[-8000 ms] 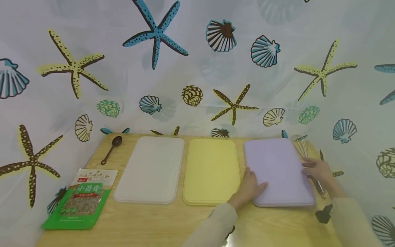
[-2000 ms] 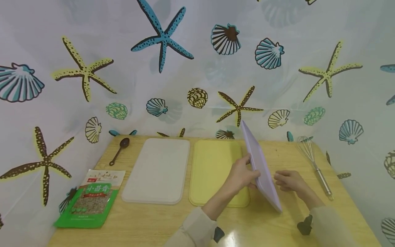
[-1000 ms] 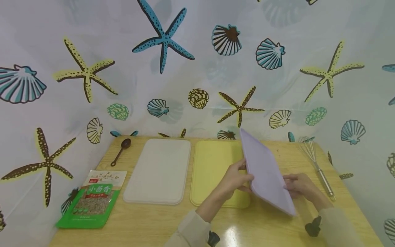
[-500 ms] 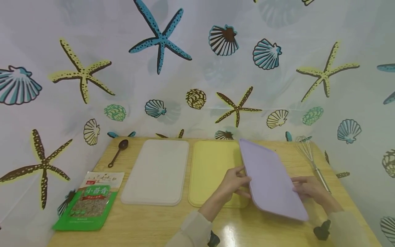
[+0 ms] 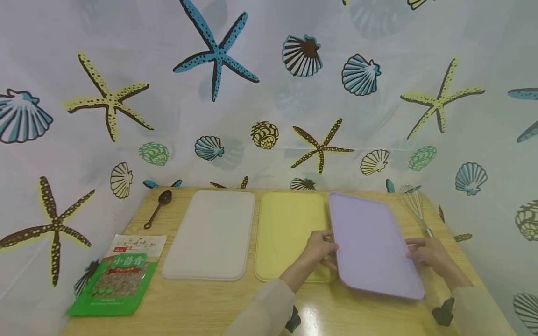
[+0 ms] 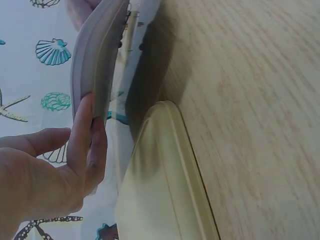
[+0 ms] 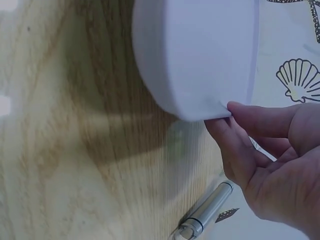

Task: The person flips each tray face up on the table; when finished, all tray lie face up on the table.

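A purple tray (image 5: 374,245) is held slightly tilted above the wood table, its near edge raised. My left hand (image 5: 315,249) holds its left edge; in the left wrist view, fingers (image 6: 86,112) touch the tray's rim (image 6: 95,65). The right hand (image 5: 428,254) grips the right edge, and the right wrist view shows thumb and fingers (image 7: 222,132) pinching the tray wall (image 7: 170,65). Beside the left hand lies a yellow tray (image 5: 290,224), with a white tray (image 5: 210,233) farther left. A metal whisk (image 5: 414,203) lies beyond the right hand, its handle partly hidden.
A dark brown spoon (image 5: 157,207) lies at the table's back left. In front of it is a green and white packet (image 5: 119,275) with a see-through window of seeds. A shell and starfish patterned curtain (image 5: 269,93) encloses the table's back and sides.
Two seconds ago the purple tray stood steeply on edge in the left hand. The right hand has since taken its right edge, and the tray has come down rightward to nearly flat.
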`<state>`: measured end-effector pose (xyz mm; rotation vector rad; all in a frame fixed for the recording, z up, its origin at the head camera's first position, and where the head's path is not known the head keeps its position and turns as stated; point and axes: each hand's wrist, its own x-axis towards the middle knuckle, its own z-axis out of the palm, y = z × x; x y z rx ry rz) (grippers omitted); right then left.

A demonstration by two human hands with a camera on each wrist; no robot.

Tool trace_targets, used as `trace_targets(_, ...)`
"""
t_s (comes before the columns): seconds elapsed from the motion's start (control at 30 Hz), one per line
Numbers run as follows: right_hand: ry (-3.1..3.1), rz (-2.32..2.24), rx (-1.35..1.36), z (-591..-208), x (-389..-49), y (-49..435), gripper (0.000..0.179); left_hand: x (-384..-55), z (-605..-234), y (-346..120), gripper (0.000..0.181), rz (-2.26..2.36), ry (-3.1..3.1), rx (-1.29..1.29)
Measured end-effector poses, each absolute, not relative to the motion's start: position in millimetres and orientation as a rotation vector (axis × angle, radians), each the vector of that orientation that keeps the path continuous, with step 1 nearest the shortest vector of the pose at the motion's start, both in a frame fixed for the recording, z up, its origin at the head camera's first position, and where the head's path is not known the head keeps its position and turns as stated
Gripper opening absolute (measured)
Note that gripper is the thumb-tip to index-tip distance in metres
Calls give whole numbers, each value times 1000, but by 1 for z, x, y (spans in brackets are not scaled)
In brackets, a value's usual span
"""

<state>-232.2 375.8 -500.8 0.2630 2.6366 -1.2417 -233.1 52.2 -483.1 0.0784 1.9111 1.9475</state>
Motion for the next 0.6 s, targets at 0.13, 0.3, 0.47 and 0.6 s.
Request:
trace_targets(0.13, 2656, -1238, 246, -501, -235, 382, 48, -233, -489, 62, 53, 1881, 1996, 48)
trace_targets(0.3, 2673, -1237, 233, -500, -241, 388, 47, -231, -493, 73, 43, 1882, 2008, 31)
trace_targets(0.47, 2673, -1204, 249, -495, -245, 391, 48, -234, -498, 81, 20, 1880, 2012, 12)
trace_targets(0.6, 2683, -1186, 256, -492, -246, 393, 47, -234, -498, 85, 16, 1871, 2005, 3)
